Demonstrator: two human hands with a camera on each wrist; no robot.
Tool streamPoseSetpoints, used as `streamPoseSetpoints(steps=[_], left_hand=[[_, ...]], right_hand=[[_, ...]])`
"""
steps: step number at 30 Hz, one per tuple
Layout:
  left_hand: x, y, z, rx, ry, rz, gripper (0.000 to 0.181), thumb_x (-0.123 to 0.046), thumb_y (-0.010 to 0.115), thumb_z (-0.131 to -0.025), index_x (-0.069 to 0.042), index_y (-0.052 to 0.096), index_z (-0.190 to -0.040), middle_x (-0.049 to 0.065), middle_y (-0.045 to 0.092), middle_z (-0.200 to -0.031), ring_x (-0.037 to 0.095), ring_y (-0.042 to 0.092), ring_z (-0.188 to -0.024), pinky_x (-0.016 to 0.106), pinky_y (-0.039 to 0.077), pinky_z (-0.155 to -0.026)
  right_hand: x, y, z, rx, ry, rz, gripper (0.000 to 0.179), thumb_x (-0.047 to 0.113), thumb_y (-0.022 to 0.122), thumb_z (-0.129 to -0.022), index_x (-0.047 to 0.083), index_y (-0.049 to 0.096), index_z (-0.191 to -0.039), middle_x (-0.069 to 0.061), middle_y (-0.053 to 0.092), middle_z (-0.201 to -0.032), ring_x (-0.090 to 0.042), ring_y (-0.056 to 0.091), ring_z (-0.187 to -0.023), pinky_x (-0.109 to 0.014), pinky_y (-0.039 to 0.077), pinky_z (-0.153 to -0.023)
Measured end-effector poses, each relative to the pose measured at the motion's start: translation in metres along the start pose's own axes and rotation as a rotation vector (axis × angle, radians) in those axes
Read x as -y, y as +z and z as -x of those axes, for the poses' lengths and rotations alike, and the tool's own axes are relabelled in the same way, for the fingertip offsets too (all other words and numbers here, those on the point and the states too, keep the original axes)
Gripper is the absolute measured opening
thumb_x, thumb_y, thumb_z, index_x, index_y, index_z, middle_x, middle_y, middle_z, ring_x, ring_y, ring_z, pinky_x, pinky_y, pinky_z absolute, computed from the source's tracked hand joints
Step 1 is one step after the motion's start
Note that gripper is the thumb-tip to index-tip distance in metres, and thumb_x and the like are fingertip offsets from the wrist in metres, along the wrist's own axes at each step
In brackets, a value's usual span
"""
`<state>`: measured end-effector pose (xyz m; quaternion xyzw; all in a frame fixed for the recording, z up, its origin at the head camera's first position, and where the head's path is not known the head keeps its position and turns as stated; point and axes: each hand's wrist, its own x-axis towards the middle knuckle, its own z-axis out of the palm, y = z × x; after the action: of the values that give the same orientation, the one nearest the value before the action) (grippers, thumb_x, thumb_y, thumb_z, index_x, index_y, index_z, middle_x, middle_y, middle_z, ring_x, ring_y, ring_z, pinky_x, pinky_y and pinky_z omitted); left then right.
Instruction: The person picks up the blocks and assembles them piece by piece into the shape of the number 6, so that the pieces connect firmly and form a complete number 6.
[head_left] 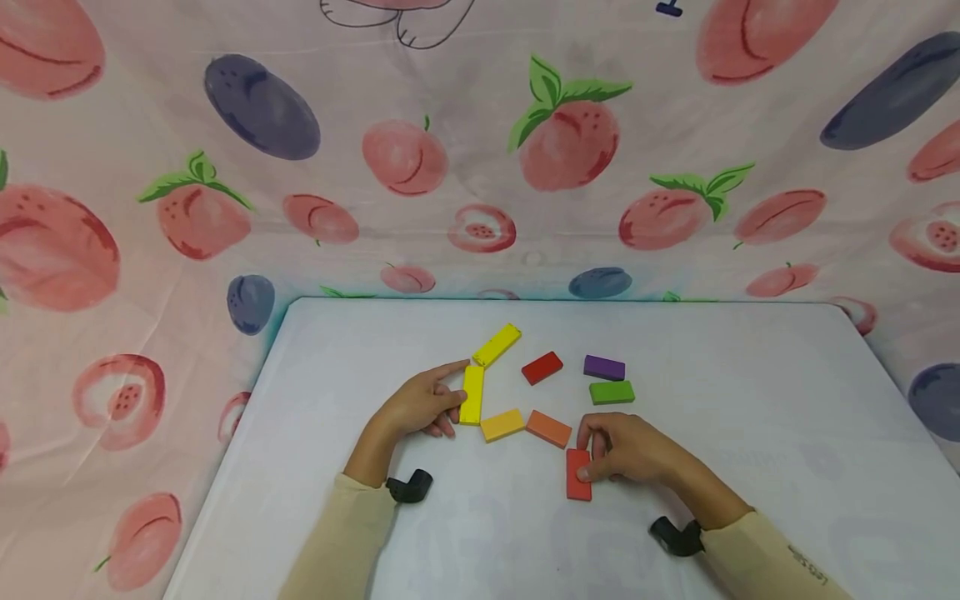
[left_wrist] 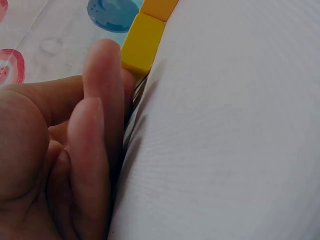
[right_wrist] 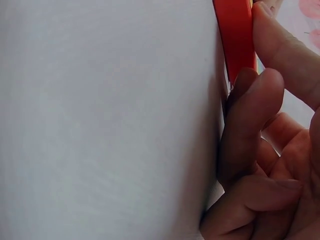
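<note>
In the head view, my left hand (head_left: 420, 404) is beside a yellow block (head_left: 472, 395), index finger stretched to its far end and thumb at its left edge. A second yellow block (head_left: 498, 345) angles away from that end. From the near end, a yellow-orange block (head_left: 502, 425) and an orange block (head_left: 549, 428) continue the bent row. My right hand (head_left: 630, 447) pinches a red block (head_left: 578, 487) lying just beyond the orange one, thumb on its top and index finger near its far end. The right wrist view shows the thumb (right_wrist: 285, 55) against the red block (right_wrist: 237, 37).
A dark red block (head_left: 542, 367) lies inside the bend of the row. To its right are a purple block (head_left: 604, 367) and a green block (head_left: 612, 392), close together. The white table (head_left: 750, 375) ends at a fruit-printed cloth (head_left: 480, 167) behind and at the left.
</note>
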<state>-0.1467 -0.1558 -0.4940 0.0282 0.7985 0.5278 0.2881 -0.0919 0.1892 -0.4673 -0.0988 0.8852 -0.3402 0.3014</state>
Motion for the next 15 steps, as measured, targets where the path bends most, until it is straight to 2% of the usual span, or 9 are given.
streamPoseSetpoints(steps=[15], left_hand=[[-0.0026, -0.0001, 0.0005, 0.001, -0.008, -0.003, 0.06, -0.027, 0.066, -0.101, -0.035, 0.042, -0.155, 0.01, 0.066, -0.076, 0.023, 0.071, -0.058, 0.027, 0.056, -0.052]], right_hand=[[-0.0025, 0.0002, -0.0013, 0.01, -0.022, -0.017, 0.035, 0.031, 0.09, -0.076, 0.019, 0.066, -0.098, 0.0, 0.059, -0.072, -0.018, 0.057, -0.064, -0.029, 0.043, -0.058]])
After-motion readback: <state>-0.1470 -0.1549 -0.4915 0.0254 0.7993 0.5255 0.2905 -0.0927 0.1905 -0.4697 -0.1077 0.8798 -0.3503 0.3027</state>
